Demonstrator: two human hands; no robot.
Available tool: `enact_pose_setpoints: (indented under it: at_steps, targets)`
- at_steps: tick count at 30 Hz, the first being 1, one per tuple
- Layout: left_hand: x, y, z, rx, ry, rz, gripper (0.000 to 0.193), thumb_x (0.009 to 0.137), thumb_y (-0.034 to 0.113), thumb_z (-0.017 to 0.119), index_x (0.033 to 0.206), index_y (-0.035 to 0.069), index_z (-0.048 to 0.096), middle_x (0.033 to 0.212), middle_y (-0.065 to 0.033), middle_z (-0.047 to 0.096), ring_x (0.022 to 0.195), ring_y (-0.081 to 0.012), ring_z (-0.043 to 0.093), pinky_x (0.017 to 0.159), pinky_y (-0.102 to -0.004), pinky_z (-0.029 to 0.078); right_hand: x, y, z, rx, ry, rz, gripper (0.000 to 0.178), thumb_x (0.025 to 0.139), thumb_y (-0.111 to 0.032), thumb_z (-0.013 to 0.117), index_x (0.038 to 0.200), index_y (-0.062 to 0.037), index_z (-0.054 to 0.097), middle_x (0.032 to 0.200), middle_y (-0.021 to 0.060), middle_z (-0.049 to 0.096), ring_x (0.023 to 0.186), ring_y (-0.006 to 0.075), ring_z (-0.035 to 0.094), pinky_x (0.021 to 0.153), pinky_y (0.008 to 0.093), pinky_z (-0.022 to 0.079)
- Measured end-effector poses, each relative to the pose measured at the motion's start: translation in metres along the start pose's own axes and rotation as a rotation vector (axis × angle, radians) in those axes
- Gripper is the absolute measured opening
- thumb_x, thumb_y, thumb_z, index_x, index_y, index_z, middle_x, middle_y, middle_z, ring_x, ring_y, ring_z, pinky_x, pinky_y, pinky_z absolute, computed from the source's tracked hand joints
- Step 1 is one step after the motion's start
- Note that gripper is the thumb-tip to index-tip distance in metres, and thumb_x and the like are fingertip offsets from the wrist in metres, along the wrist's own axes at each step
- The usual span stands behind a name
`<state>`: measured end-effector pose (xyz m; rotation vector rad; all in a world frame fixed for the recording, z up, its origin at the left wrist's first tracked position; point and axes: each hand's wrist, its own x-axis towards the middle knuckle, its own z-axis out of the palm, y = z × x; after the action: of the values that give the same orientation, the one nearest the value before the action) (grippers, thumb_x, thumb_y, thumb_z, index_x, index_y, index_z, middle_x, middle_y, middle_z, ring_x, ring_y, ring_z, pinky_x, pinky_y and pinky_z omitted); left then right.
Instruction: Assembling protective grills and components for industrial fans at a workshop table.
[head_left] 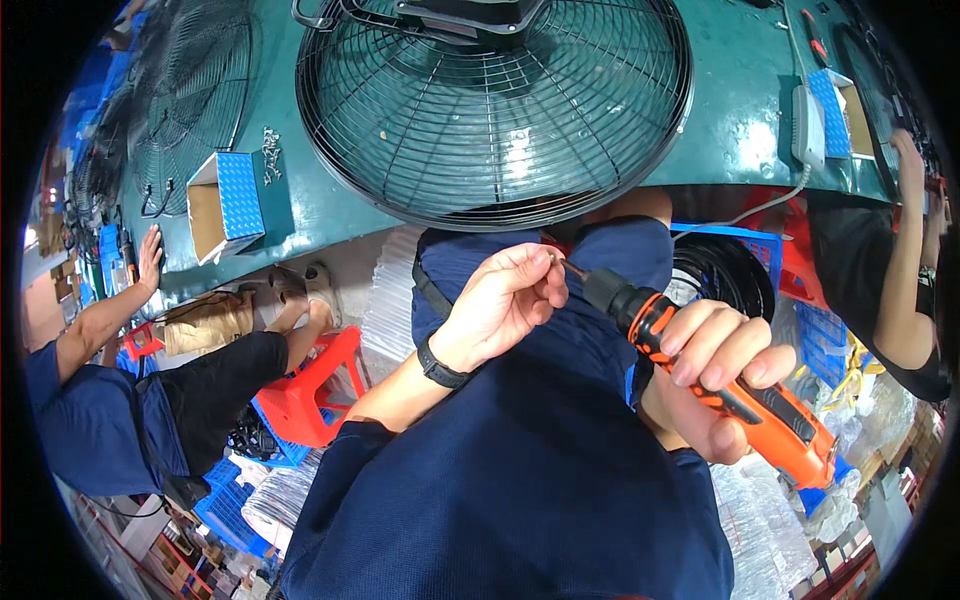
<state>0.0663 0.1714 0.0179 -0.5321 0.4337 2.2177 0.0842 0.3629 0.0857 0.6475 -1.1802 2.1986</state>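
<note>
In my right hand (715, 350) is an orange and black cordless screwdriver (775, 410), its fingers wrapped round the body. The black chuck and thin bit point up and left toward my left hand (500, 305). That hand is closed, thumb and fingertips pinched at the bit's tip; what they hold is too small to name, perhaps a screw. Both hands are over my lap, below the table edge. Just beyond them a large round black wire fan guard (490, 150) lies on the green table (740, 110), overhanging its near edge, with a black part on top.
A blue cardboard box (235, 205) stands left of the guard, with loose screws (271, 155) beside it. Another blue box (840, 110) and a white power adapter (808, 125) sit at right. Co-workers are on both sides. A red stool (315, 390) stands at left.
</note>
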Motion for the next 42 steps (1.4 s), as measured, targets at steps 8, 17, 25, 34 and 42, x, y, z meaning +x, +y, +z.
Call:
enact_pose_setpoints:
  at_steps: [8, 17, 25, 34, 42]
  targets:
    - [0.000, -0.001, 0.002, -0.038, 0.039, -0.027, 0.015, 0.092, 0.014, 0.055, 0.101, 0.002, 0.057, 0.084, -0.0071, 0.063, 0.075, -0.0157, 0.059, 0.050, -0.0193, 0.044, 0.002, 0.001, 0.001, 0.027, -0.012, 0.008, 0.040, 0.078, -0.023, 0.065, 0.104, -0.0037, 0.042, 0.086, 0.0106, 0.053, 0.067, 0.0206, 0.059, 0.060, 0.0362, 0.052]
    - [-0.002, -0.005, -0.002, -0.045, 0.016, -0.014, 0.014, 0.092, 0.013, 0.056, 0.097, 0.000, 0.059, 0.084, -0.0063, 0.062, 0.075, -0.0112, 0.059, 0.067, -0.0238, 0.049, 0.002, 0.001, 0.003, 0.021, -0.029, 0.031, 0.040, 0.078, -0.024, 0.065, 0.104, -0.0035, 0.042, 0.086, 0.0109, 0.053, 0.066, 0.0207, 0.059, 0.060, 0.0365, 0.052]
    - [0.000, -0.010, 0.011, 0.113, 0.026, 0.136, 0.018, 0.094, 0.018, 0.052, 0.101, 0.002, 0.059, 0.081, -0.0029, 0.061, 0.070, -0.0096, 0.058, 0.055, -0.0211, 0.041, -0.003, 0.004, 0.004, -0.023, -0.038, -0.014, 0.039, 0.077, -0.024, 0.065, 0.103, -0.0035, 0.044, 0.086, 0.0105, 0.054, 0.065, 0.0194, 0.060, 0.058, 0.0353, 0.054]
    - [0.017, -0.016, 0.006, 0.005, 0.048, 0.110, 0.022, 0.096, 0.023, 0.049, 0.101, 0.003, 0.058, 0.080, 0.0000, 0.060, 0.066, -0.0076, 0.055, 0.055, -0.0207, 0.042, -0.001, 0.011, 0.005, -0.105, -0.059, -0.041, 0.039, 0.074, -0.022, 0.066, 0.102, -0.0037, 0.046, 0.085, 0.0101, 0.054, 0.063, 0.0197, 0.059, 0.055, 0.0353, 0.054]
    - [0.023, -0.016, 0.007, 0.015, 0.094, 0.156, 0.024, 0.096, 0.025, 0.051, 0.089, 0.003, 0.059, 0.075, -0.0044, 0.061, 0.062, -0.0104, 0.056, 0.056, -0.0215, 0.047, 0.002, 0.017, 0.006, -0.141, -0.063, -0.037, 0.038, 0.075, -0.022, 0.066, 0.102, -0.0036, 0.046, 0.084, 0.0103, 0.054, 0.062, 0.0200, 0.059, 0.054, 0.0354, 0.053]
